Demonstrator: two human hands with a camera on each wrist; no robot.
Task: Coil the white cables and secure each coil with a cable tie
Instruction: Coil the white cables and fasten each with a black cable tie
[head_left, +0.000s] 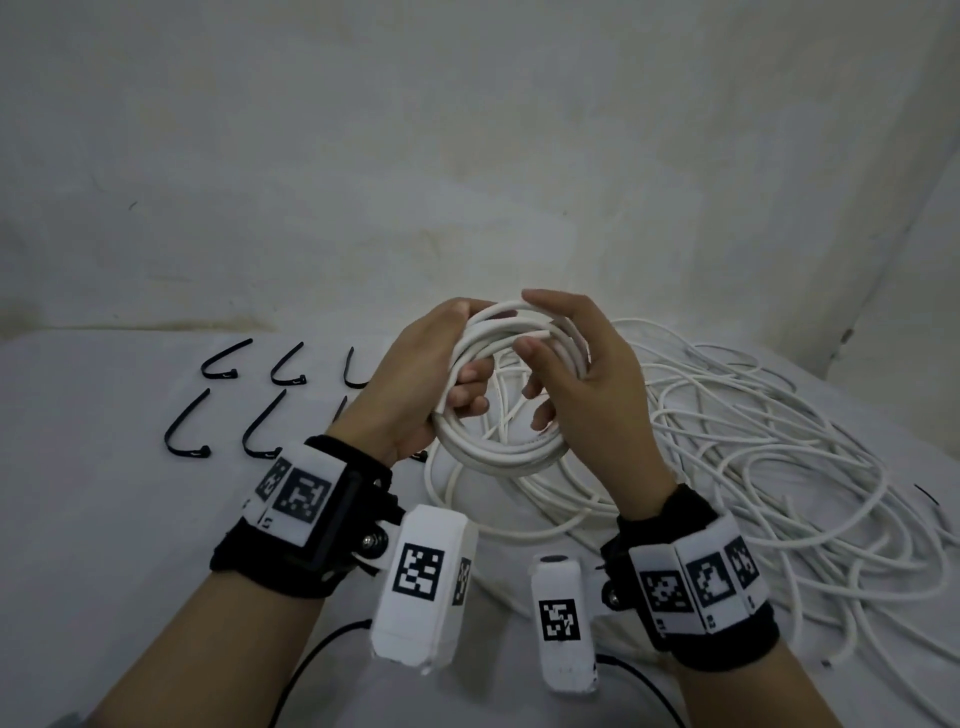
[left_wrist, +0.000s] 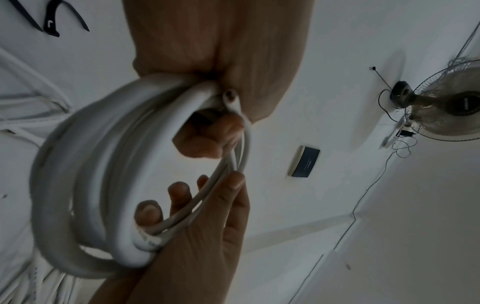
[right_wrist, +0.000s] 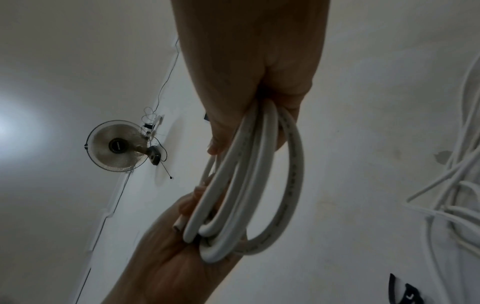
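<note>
Both hands hold a coil of thick white cable (head_left: 498, 452) above the table. My left hand (head_left: 460, 353) grips its left side, thumb on top and fingers curled through the loop. My right hand (head_left: 535, 332) holds the right side, thumb inside and fingers wrapped over the strands. In the left wrist view the coil (left_wrist: 91, 185) runs from my left hand (left_wrist: 215, 123) to my right hand (left_wrist: 192, 197). In the right wrist view the coil (right_wrist: 246, 174) hangs from my right hand (right_wrist: 249, 144), with a cut cable end (right_wrist: 179, 225) at my left hand (right_wrist: 187, 216). Several black cable ties (head_left: 228, 364) lie in two rows at left.
A large tangle of loose white cable (head_left: 753, 441) covers the right half of the white-covered table (head_left: 104, 519) and runs under the hands. A bare wall stands close behind. A thin black wire (head_left: 311, 654) lies near the front edge. A wall fan (right_wrist: 116, 146) shows in both wrist views.
</note>
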